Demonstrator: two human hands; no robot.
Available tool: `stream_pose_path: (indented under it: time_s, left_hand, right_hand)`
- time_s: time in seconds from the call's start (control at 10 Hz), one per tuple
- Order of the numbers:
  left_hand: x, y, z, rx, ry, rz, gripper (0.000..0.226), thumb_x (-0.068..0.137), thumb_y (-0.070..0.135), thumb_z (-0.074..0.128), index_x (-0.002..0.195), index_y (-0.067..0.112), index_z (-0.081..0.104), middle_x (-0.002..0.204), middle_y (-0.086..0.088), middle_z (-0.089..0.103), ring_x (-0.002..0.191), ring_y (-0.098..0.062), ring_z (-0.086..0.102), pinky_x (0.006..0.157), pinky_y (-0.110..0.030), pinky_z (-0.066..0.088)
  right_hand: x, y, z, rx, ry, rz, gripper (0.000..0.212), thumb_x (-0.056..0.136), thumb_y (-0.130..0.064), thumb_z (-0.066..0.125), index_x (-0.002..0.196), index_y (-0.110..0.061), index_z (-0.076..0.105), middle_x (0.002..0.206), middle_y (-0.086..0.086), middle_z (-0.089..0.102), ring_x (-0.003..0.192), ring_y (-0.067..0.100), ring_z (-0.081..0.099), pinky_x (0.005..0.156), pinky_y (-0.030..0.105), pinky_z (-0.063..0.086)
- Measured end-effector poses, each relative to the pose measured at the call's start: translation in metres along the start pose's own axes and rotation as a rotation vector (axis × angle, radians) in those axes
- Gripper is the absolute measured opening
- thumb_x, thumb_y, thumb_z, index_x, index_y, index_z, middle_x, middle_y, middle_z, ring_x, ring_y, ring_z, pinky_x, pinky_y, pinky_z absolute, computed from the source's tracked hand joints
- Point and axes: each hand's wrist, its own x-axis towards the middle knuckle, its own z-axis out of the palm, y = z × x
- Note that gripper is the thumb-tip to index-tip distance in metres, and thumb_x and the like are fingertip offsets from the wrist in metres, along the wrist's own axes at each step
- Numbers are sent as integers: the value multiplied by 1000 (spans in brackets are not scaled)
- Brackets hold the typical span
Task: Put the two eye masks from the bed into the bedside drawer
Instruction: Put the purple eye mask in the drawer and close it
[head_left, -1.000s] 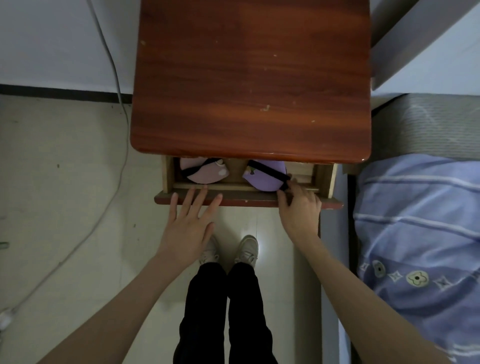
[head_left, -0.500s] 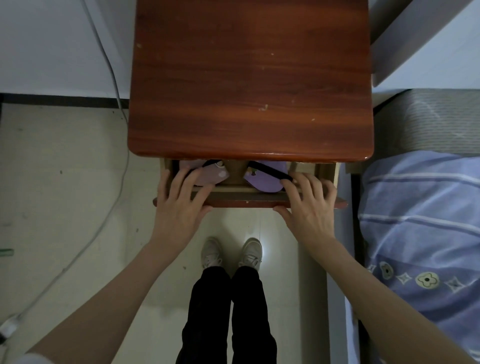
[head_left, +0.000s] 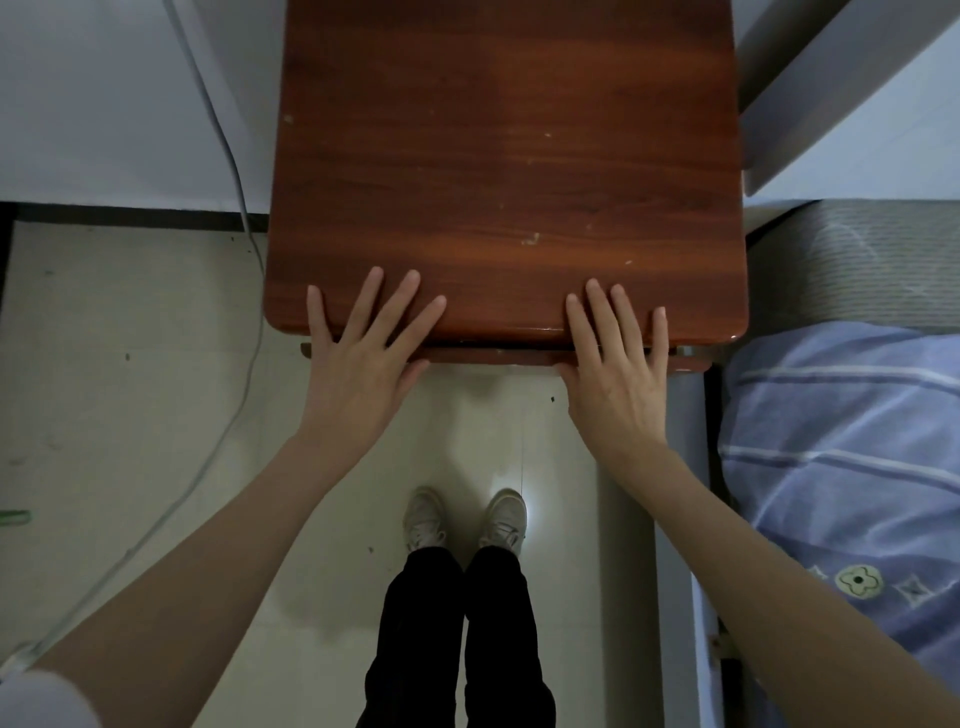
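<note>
The drawer (head_left: 498, 356) is showing only as a thin strip of its front edge under the lip of the bedside table (head_left: 504, 171), so it is nearly shut, and both hands are pressing on it. The left hand (head_left: 363, 358) is lying flat with its fingers spread wide, holding nothing, its fingertips reaching up over the tabletop edge while the palm is leaning on the left part of the drawer front. The right hand (head_left: 618, 364) is doing the same on the right part, also open, flat and empty. To finish this step well, I judge that the two palms should be pushing evenly and straight in, so the drawer is not skewing on its runners, and the fingers should be staying above the lip rather than in the closing gap. The eye masks are not in view now; they are presumably inside the drawer.

Half a second earlier the drawer was standing open enough to show a pink mask on the left and a purple one on the right, with the fingers curled over its front edge. Since then the drawer has slid in, the masks have gone out of sight, and the hands have moved forward and flattened. The bed (head_left: 852, 467), with its blue striped cover, is lying to the right, just beside the table.
</note>
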Motion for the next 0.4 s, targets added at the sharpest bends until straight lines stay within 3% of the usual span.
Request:
stream_pose_path:
  time_s: [0.2,0.3,0.4]
  left_hand:
    - [13,10,3,-40,6,-94,55,88,27,50,138,32,28,149,-3,35,139,-30,26,101,-75,12]
    - [11,8,6,-11,-17,-87,59,89,37,47,140,34,19,152,-3,29,141,-30,22,101,-75,11]
    - [11,8,6,-12,-44,-79,60,89,49,39,141,35,13,153,-2,26,141,-29,20,101,-75,11]
  right_hand:
    - [16,-2,0,-43,17,40,62,76,-17,70,132,-11,43,135,13,54,128,31,47,104,58,33]
    - [16,-6,-7,113,-59,67,57,82,-19,62,134,-10,40,142,14,45,135,31,36,112,59,21]
    - [20,-4,-28,458,-129,163,57,86,-28,57,138,-16,36,147,9,38,140,25,26,117,52,12]
